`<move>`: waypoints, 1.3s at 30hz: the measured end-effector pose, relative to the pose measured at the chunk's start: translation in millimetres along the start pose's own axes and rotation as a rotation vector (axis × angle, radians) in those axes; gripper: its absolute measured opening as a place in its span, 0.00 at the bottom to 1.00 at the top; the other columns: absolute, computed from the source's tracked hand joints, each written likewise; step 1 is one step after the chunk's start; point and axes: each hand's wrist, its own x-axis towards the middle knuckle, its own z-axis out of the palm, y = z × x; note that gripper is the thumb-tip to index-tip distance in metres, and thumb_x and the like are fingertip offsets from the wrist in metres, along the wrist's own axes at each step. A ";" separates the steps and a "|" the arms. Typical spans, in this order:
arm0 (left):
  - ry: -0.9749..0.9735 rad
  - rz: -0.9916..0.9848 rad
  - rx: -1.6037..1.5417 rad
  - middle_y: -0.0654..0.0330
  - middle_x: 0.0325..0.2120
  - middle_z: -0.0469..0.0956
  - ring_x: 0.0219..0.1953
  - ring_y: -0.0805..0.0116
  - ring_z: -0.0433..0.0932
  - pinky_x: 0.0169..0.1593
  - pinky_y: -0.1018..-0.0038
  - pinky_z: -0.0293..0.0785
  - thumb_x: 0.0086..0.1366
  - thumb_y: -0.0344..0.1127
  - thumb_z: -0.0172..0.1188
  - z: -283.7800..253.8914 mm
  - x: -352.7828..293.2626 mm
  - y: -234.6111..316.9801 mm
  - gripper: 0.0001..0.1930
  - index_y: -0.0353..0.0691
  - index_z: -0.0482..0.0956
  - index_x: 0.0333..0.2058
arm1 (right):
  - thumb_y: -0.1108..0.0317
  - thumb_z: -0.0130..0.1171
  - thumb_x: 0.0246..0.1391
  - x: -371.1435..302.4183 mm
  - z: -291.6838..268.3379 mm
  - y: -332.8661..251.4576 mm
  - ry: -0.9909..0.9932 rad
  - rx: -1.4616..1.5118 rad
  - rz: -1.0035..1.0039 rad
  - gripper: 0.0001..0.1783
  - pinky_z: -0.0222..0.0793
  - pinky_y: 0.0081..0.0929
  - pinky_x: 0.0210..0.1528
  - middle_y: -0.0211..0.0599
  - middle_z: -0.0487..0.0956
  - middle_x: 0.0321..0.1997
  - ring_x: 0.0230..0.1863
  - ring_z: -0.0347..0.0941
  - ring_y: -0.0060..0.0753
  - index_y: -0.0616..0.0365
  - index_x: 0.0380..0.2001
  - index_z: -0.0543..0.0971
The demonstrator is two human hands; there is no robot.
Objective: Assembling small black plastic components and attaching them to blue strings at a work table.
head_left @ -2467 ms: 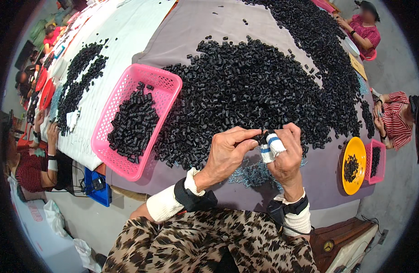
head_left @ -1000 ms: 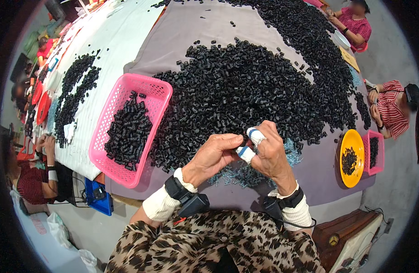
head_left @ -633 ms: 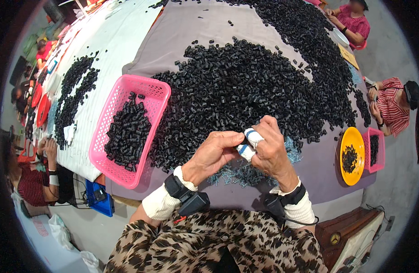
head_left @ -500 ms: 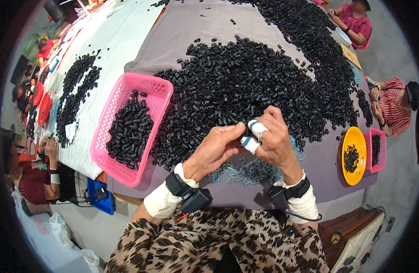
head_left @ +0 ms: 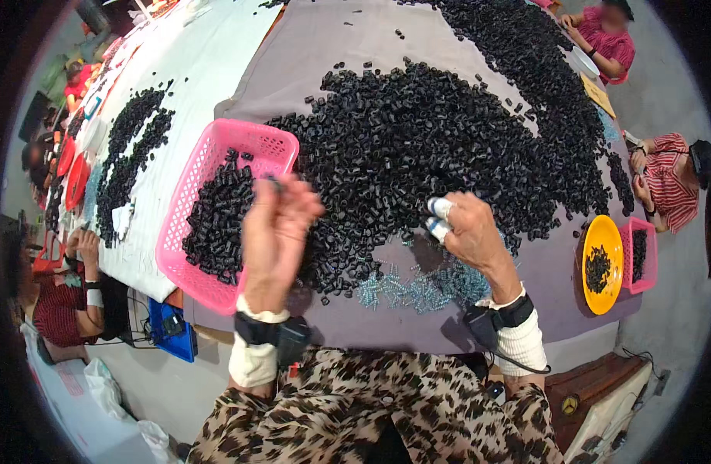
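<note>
My left hand, smeared a little by motion, is over the right side of a pink plastic basket. A small black plastic piece shows at its thumb tip, pinched against the fingers. Many like pieces lie inside that basket. My right hand is at the near edge of a big heap of small black plastic pieces. Its fingers are curled, and two digits wear white covers with blue bands. What they hold, if anything, is hidden. Small bluish metal pieces lie scattered between my hands.
The grey cloth-covered table reaches to my waist. At right stand a yellow oval plate and a smaller pink basket holding black pieces. Other people sit along both sides. A blue bin is below the table at left.
My hands were together in front of me and have parted. The left has swung left to the basket with a black piece; the right has stayed close by, above the heap's near edge.
</note>
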 end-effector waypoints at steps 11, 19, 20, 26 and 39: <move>0.175 -0.312 0.374 0.54 0.34 0.79 0.35 0.65 0.79 0.42 0.69 0.78 0.69 0.39 0.49 4.2 -24.7 -30.8 0.16 0.31 0.72 0.48 | 0.73 0.58 0.42 -18.6 52.8 -3.3 -0.264 -0.309 -0.081 0.03 0.65 0.36 0.42 0.37 0.74 0.26 0.32 0.72 0.38 0.57 0.24 0.75; -0.088 -0.496 0.723 0.59 0.34 0.78 0.32 0.75 0.77 0.37 0.79 0.76 0.66 0.36 0.55 26.1 -7.8 -78.1 0.14 0.32 0.75 0.45 | 0.74 0.62 0.36 5.4 5.0 -24.0 -0.179 -0.105 -0.162 0.09 0.59 0.35 0.40 0.38 0.73 0.25 0.31 0.71 0.40 0.58 0.24 0.73; -0.188 -0.485 0.768 0.60 0.33 0.78 0.31 0.75 0.77 0.36 0.79 0.76 0.66 0.36 0.55 27.7 -6.8 -78.1 0.13 0.32 0.76 0.43 | 0.74 0.62 0.36 11.8 0.3 -29.8 -0.137 -0.019 -0.249 0.08 0.59 0.34 0.39 0.38 0.73 0.25 0.30 0.70 0.40 0.58 0.23 0.73; -0.064 -0.433 0.540 0.59 0.32 0.79 0.32 0.72 0.79 0.39 0.75 0.78 0.68 0.36 0.52 20.1 -3.5 -54.7 0.14 0.31 0.75 0.45 | 0.74 0.58 0.41 -6.0 3.5 -12.2 0.009 0.165 0.016 0.06 0.66 0.41 0.31 0.44 0.74 0.25 0.30 0.72 0.50 0.62 0.27 0.74; -0.027 -0.407 0.420 0.55 0.36 0.78 0.36 0.68 0.79 0.41 0.73 0.78 0.68 0.33 0.52 10.7 -27.4 -50.7 0.12 0.32 0.73 0.45 | 0.74 0.57 0.40 -34.4 55.8 -9.6 -0.180 -0.103 0.107 0.05 0.70 0.44 0.29 0.48 0.76 0.25 0.28 0.75 0.53 0.63 0.23 0.74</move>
